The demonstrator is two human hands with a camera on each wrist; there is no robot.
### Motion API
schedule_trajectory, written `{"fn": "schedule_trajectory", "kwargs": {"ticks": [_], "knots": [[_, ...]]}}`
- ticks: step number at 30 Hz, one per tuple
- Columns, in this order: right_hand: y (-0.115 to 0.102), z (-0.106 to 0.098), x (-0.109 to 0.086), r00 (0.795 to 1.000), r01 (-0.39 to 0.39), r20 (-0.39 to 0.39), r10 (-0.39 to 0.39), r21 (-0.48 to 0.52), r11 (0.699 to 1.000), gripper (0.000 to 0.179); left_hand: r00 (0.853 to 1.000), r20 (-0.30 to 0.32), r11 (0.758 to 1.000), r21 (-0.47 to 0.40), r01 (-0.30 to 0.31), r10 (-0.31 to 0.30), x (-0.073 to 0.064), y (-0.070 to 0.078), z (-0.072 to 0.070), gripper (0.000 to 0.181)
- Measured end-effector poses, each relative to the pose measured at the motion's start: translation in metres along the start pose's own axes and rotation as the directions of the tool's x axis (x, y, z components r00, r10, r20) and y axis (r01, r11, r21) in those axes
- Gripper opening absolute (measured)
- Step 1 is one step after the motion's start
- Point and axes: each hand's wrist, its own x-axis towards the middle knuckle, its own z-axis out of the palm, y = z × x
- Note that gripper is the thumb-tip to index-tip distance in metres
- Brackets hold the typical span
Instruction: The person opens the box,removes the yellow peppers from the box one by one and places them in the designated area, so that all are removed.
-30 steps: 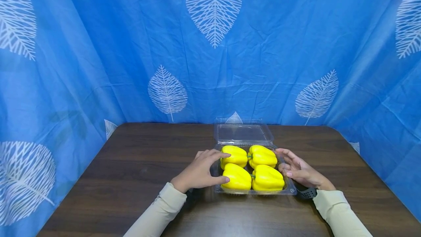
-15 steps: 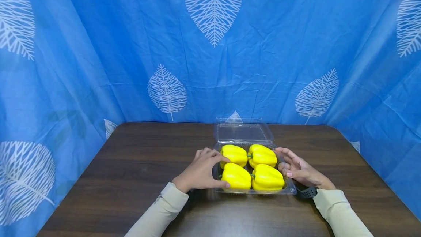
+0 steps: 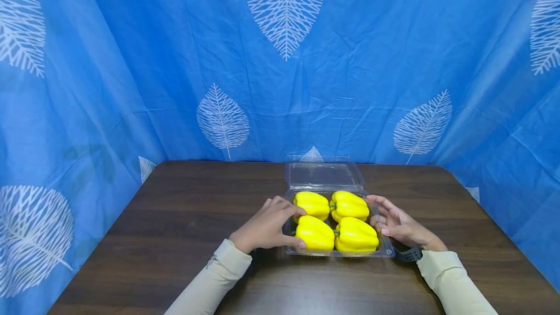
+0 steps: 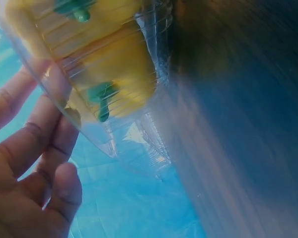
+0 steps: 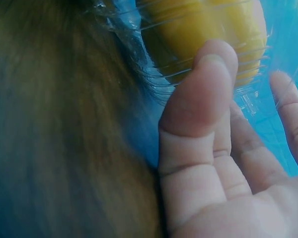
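In the head view a clear plastic clamshell container (image 3: 341, 255) stands on the table with its lid (image 3: 323, 175) folded back. Several yellow bell peppers fill its base. My left hand (image 3: 268, 227) reaches over the left rim. Its thumb and index finger lie on either side of the front-left bell pepper (image 3: 316, 233) and pinch it. The left wrist view shows other fingers (image 4: 37, 129) beside the wall, with green stems behind the plastic. At the right wall my right hand (image 3: 400, 227) rests its loosely bent fingers (image 5: 198, 106) against the outside.
The dark wooden table (image 3: 188, 208) runs back to a blue curtain (image 3: 341, 62) with white leaf prints. The folded-back lid lies between the container base and the curtain. A dark band (image 3: 409, 255) circles the right wrist.
The left thumb and index finger have come down slightly around the front-left bell pepper. The right hand and the container keep their places.
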Motion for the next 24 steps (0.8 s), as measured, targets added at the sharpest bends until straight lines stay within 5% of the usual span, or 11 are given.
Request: {"fn": "schedule_trajectory", "kwargs": {"ticks": [11,24], "knots": [[0.0005,-0.0002,0.0003,1.0,0.004,0.012,-0.004,0.001,1.0,0.069,0.999,0.026,0.998,0.043,-0.038,0.037,-0.0012,-0.0014,0.0006,0.066],[0.0002,-0.0007,0.0005,1.0,0.007,0.007,-0.007,-0.017,1.0,0.069,1.0,-0.01,0.998,0.059,-0.006,0.006,0.0003,0.0032,0.0053,0.065]]}}
